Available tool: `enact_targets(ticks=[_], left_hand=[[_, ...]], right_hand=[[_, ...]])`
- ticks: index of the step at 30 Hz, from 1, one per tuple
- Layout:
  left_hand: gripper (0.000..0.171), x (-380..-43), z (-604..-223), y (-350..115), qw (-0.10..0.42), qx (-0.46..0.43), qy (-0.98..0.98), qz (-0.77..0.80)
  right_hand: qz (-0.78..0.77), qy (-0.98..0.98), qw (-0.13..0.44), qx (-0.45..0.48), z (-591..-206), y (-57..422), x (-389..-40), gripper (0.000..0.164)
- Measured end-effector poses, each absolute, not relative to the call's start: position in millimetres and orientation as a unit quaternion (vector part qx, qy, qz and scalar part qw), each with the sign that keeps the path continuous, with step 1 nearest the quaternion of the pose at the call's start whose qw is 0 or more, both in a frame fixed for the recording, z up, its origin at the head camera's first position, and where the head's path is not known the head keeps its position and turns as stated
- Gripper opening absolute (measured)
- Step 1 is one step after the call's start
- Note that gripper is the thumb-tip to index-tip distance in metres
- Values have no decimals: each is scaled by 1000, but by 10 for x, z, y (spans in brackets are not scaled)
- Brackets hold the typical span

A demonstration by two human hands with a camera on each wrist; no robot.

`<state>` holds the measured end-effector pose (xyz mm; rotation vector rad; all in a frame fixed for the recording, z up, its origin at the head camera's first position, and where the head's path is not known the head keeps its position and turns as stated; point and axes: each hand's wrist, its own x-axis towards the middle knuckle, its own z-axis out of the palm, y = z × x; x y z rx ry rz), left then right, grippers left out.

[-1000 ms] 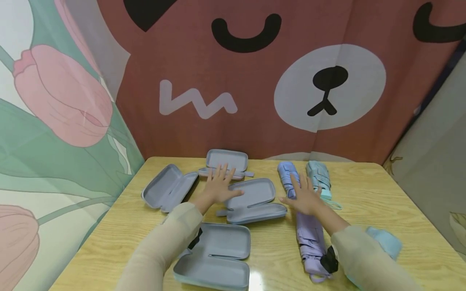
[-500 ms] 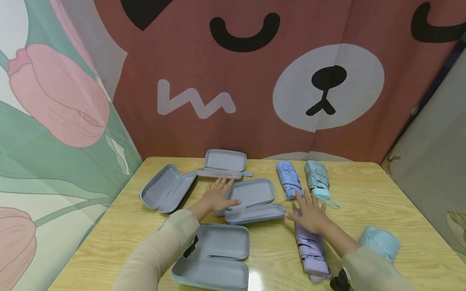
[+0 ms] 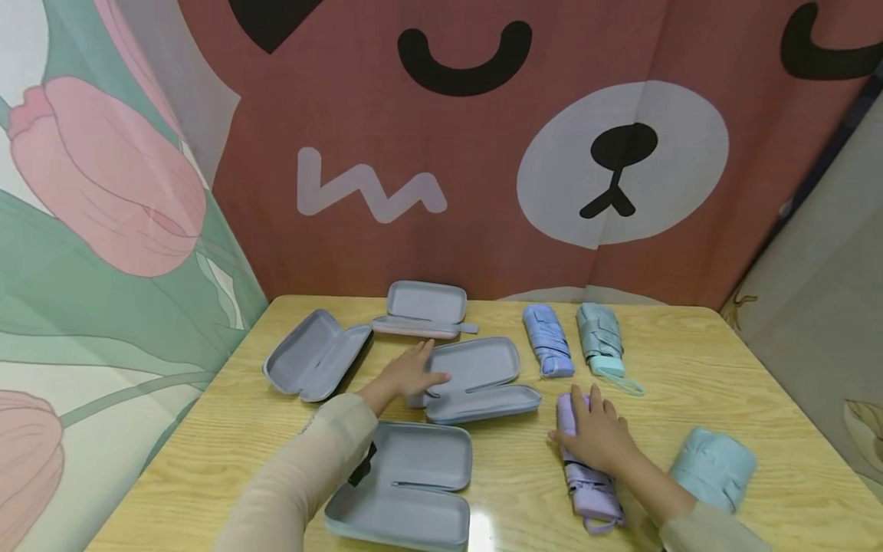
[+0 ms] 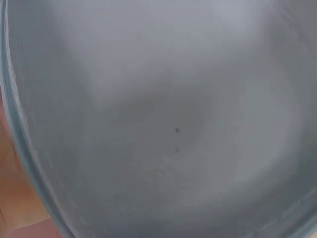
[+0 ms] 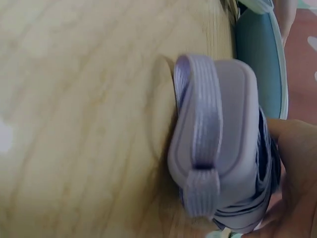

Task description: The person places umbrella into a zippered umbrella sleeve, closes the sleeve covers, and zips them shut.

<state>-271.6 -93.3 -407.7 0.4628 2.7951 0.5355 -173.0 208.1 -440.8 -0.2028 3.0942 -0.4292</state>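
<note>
My left hand (image 3: 407, 372) is at the left end of the middle grey glasses case (image 3: 476, 364), which lies unzipped. Its thumb stretches over the lining, and the fingertips overlap the lid's corner. A grey case interior (image 4: 173, 119) fills the left wrist view, with skin showing past its rim. Across a purple folding umbrella (image 3: 595, 498) lies my right hand (image 3: 602, 433), thumb on the left side and spread fingers over the top and right. The right wrist view shows the umbrella's handle end (image 5: 228, 114) with its wrist loop, low over the table.
More open grey cases are the left one (image 3: 319, 356), the back one (image 3: 428, 303) and the near one (image 3: 407, 483). A blue umbrella (image 3: 547, 341) and a green umbrella (image 3: 600, 337) lie at the back right. A pale teal wrapped bundle (image 3: 713, 468) sits beside my right forearm.
My right hand has come back and down from over the blue umbrella onto the purple one. My left hand has drawn back slightly to the middle case's left end, its fingers less spread.
</note>
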Motion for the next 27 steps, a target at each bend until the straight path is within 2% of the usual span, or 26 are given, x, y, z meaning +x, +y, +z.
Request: enact_targets(ticks=[5, 9, 17, 21, 25, 27], left_hand=[[74, -2760, -4110, -928, 138, 144, 950, 240], [66, -2786, -4129, -919, 126, 139, 950, 250], [51, -2826, -4128, -900, 108, 119, 949, 271], [39, -2886, -4151, -886, 98, 107, 950, 278], [33, -3069, -4328, -916, 84, 101, 948, 290], [32, -3217, -4521, -970, 61, 118, 945, 298]], right_hand=[[-147, 988, 21, -34, -4331, 2026, -1625, 87], [-128, 991, 32, -14, -4273, 1991, -1568, 84], [-115, 992, 52, -16, -4167, 1959, -1515, 79], [-127, 990, 57, -24, -4145, 1971, -1535, 81], [-134, 989, 57, -36, -4137, 2004, -1554, 85], [-139, 988, 61, -38, -4134, 2015, -1554, 87]])
